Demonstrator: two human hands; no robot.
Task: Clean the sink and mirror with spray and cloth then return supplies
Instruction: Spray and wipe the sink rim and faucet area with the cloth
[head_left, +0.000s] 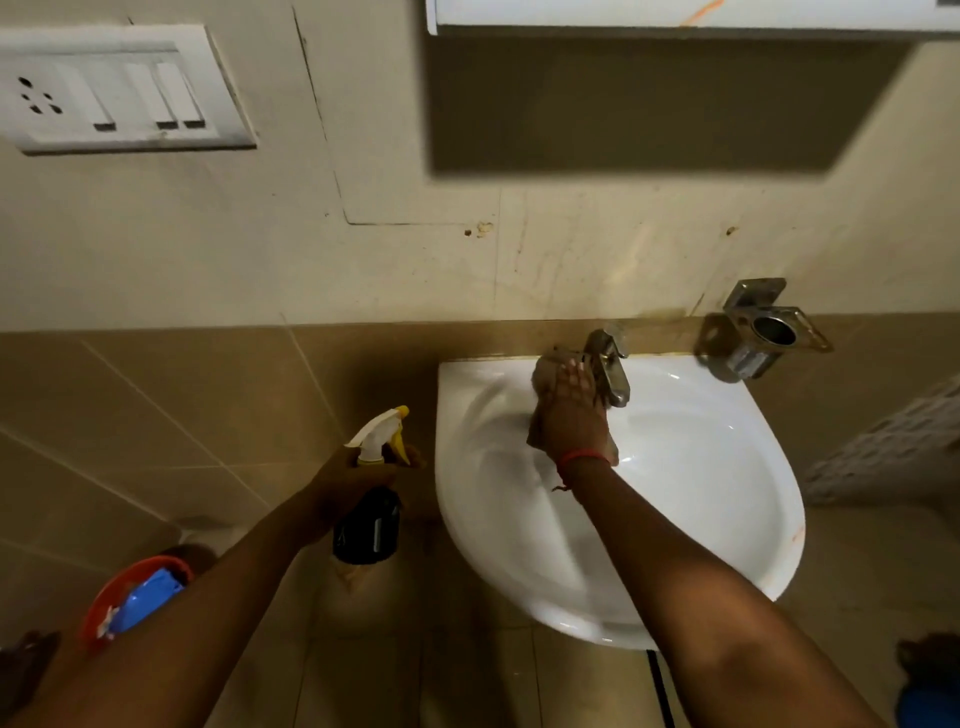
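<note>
The person is in the sink-wiping step. The right hand (571, 405) presses a brownish cloth (545, 379) flat against the back of the white sink (727, 467), right beside the chrome tap (610, 364); the fingers are spread over the cloth, pinning it rather than pinching it. The left hand (358, 478) is wrapped around the neck of a dark spray bottle (369, 525) with a white-and-yellow trigger head, held in the air to the left of the basin, clear of its rim.

By this judgement, the next move calls for working the cloth around the tap base and over the rest of the bowl, then going up to the mirror cabinet (675, 13), only the lower edge of which shows at the top.

A metal holder (763, 338) juts from the wall just right of the tap and could snag the cloth. A red tub (104, 597) holding something blue sits low at left, likely where supplies return. A switch plate (114, 88) is on the wall above.
</note>
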